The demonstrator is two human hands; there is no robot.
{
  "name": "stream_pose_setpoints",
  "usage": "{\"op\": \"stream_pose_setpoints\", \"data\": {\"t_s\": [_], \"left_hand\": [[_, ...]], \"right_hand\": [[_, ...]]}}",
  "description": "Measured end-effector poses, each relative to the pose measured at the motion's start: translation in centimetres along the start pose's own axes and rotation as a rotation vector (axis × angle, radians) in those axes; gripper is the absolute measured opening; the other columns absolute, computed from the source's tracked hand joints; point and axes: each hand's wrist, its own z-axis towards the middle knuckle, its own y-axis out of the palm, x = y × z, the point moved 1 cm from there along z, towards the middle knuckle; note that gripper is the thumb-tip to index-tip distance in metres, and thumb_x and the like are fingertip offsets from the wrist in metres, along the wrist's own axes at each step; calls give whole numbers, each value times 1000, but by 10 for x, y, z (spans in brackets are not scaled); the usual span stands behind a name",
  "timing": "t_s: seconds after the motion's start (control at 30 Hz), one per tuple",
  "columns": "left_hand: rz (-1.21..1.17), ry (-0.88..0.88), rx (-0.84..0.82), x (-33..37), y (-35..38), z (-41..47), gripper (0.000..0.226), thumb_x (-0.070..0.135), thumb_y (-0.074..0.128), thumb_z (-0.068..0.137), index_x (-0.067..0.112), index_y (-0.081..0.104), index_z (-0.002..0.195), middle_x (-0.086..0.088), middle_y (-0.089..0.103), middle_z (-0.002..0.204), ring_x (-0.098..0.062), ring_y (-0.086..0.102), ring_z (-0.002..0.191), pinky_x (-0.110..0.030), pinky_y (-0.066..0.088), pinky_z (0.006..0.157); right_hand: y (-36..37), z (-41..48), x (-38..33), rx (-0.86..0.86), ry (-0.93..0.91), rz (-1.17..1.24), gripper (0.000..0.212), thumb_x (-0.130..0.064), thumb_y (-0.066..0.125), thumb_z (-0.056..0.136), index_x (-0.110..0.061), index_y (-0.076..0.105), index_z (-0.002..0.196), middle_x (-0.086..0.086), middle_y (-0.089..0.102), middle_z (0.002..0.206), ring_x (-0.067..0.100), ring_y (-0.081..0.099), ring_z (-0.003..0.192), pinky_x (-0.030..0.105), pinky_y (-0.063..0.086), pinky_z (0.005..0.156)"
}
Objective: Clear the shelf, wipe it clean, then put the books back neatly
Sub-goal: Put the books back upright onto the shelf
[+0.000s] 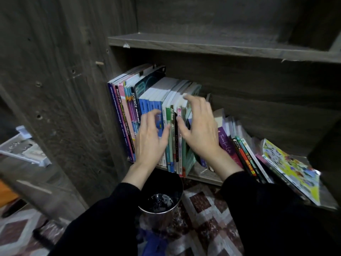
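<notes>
Neither grip has closed on anything; my left grip rests with loosely bent fingers against the blue spines, and my right grip is spread wide, fingertips over the top edges and thumb near the spines; between them sits a cluster from the row of upright paperback workbooks with blue, green and white spines, which stands at the left end of the dark grey wood-grain shelf; further right a batch of thin purple- and orange-spined books leans over, and a glossy yellow picture book lies almost flat past the shelf's front edge; I judge these soft covers floppy singly but stiff and fairly heavy as a pressed block, and the glossy ones likely to slide; I would squeeze a modest block from both sides low on the spines, palms flat, and draw it out level; taking too many risks the middle ones dropping towards the shiny black round bin standing just below.
</notes>
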Motion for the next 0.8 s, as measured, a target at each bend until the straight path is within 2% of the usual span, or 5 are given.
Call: {"op": "stream_pose_setpoints", "data": {"t_s": [0.07,0.13,0.27,0.53,0.8], "left_hand": [[72,80,-21,8,-4,11,46,26,60,92,14,45,135,-8,49,119,-19,51,102,-26,41,76],[149,112,-82,9,-6,21,50,26,60,92,17,43,139,-8,46,128,-22,45,114,-23,32,84],[201,110,-133,6,-8,31,52,27,64,89,19,46,138,-6,43,131,-25,45,113,-30,40,82],[314,139,-153,15,-8,30,52,21,60,92,29,43,141,-10,38,126,-24,39,111,-28,40,70],[400,151,-151,22,-8,31,47,19,62,90,25,51,135,-12,40,125,-26,35,114,-30,38,79]], "right_hand": [[2,12,5,-196,-52,-39,47,-27,58,91,-13,46,134,6,46,139,21,35,131,37,34,103],[2,15,12,-311,-64,-20,45,-28,54,94,-15,45,136,4,43,145,20,33,137,41,29,112],[0,13,16,-325,-54,7,43,-29,55,94,-16,45,134,3,45,143,20,43,132,34,35,106],[-3,12,19,-320,-43,-1,43,-29,55,93,-21,44,134,-3,48,138,21,53,117,36,43,95],[-1,14,23,-361,-45,-129,41,-35,49,94,-27,43,134,-5,43,142,24,55,111,41,47,89]]}}
